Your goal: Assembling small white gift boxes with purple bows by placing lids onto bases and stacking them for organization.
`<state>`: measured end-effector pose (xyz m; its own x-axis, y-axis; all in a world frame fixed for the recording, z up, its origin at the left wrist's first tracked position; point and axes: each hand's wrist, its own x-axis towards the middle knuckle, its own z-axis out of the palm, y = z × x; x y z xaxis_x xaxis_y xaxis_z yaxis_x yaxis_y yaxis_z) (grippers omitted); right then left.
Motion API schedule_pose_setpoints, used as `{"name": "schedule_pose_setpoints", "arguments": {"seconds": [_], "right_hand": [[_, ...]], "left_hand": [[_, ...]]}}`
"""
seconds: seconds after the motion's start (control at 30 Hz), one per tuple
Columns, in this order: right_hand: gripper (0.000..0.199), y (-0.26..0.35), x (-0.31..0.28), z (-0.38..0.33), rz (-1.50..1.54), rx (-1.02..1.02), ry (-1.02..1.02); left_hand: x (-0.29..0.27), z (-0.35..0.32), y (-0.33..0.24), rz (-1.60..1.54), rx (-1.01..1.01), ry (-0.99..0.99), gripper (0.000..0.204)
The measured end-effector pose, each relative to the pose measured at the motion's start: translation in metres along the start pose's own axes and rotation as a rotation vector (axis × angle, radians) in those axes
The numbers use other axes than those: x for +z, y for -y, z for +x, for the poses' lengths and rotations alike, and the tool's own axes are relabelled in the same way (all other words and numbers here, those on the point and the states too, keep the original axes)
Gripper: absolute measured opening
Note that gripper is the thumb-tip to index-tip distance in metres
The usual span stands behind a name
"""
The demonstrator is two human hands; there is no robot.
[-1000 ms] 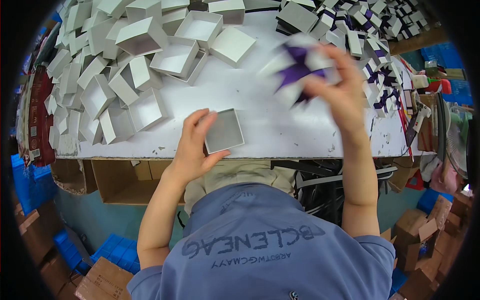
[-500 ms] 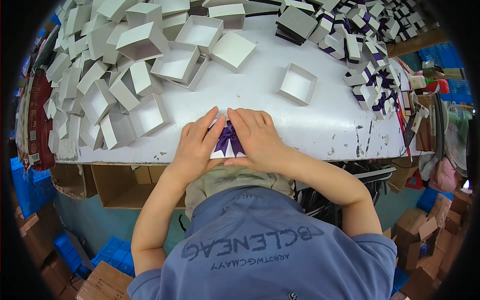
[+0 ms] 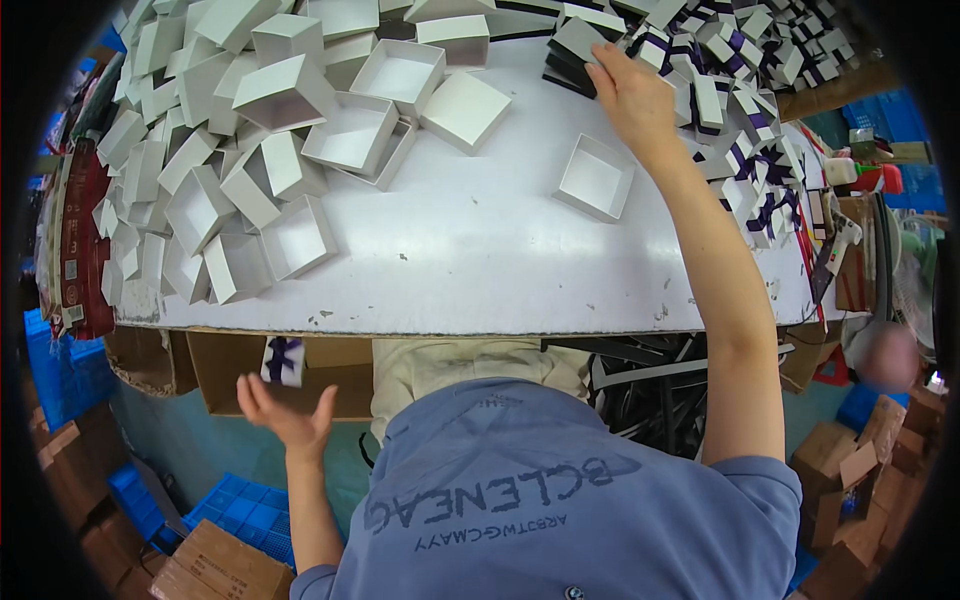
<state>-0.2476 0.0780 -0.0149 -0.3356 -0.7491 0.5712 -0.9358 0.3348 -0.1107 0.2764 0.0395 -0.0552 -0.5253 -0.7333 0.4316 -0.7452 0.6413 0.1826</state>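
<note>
My left hand (image 3: 290, 415) is low on the left, beyond the table's front edge, with its fingers spread. Just past its fingertips a small white box with a purple ribbon bow (image 3: 283, 361) shows against an open cardboard carton (image 3: 342, 398). Whether that box is in the air or resting cannot be told. Stretched to the far side of the table, my right hand (image 3: 640, 98) has thumb and fingers closed at the edge of a flat grey piece (image 3: 577, 40). Under this piece lie black ones (image 3: 567, 76). Part of the stack is hidden by the fingers.
Plain white box parts (image 3: 285, 92) are heaped on the left of the white table (image 3: 450, 270). A single open white box part (image 3: 594, 180) lies near the middle. Ribboned boxes (image 3: 765, 190) pile up at the right. Black strips (image 3: 650, 390) hang below the table.
My hands were together around the ribboned box at the front edge. My left hand has moved down-left and let go of it; my right hand has reached away to the grey piece.
</note>
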Motion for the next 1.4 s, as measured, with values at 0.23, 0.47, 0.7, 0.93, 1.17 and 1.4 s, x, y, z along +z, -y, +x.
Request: {"name": "schedule_pose_setpoints", "arguments": {"seconds": [0.23, 0.47, 0.7, 0.93, 1.17, 1.4], "right_hand": [[0.023, 0.047, -0.022, -0.006, 0.415, 0.178, 0.026], [0.030, 0.029, -0.091, -0.097, 0.112, -0.339, -0.046], [0.021, 0.075, -0.086, -0.116, 0.435, -0.483, 0.360], [0.019, -0.039, -0.051, -0.049, -0.289, -0.050, 0.136], [0.027, 0.025, -0.070, -0.054, 0.350, 0.238, 0.287], [0.022, 0.094, -0.022, -0.064, 1.520, 0.890, 0.608]], "left_hand": [[0.086, 0.161, -0.215, -0.521, 0.689, 0.105, 0.054], [0.110, 0.152, -0.216, -0.723, 0.688, 0.339, 0.039], [0.099, 0.140, -0.208, -1.051, 0.422, 0.484, 0.063], [0.059, 0.130, -0.157, -0.477, 0.758, 0.437, 0.063], [0.045, 0.118, -0.130, -0.460, 0.707, 0.567, 0.056], [0.089, 0.115, -0.122, -1.041, 0.453, 0.300, 0.102]]}}
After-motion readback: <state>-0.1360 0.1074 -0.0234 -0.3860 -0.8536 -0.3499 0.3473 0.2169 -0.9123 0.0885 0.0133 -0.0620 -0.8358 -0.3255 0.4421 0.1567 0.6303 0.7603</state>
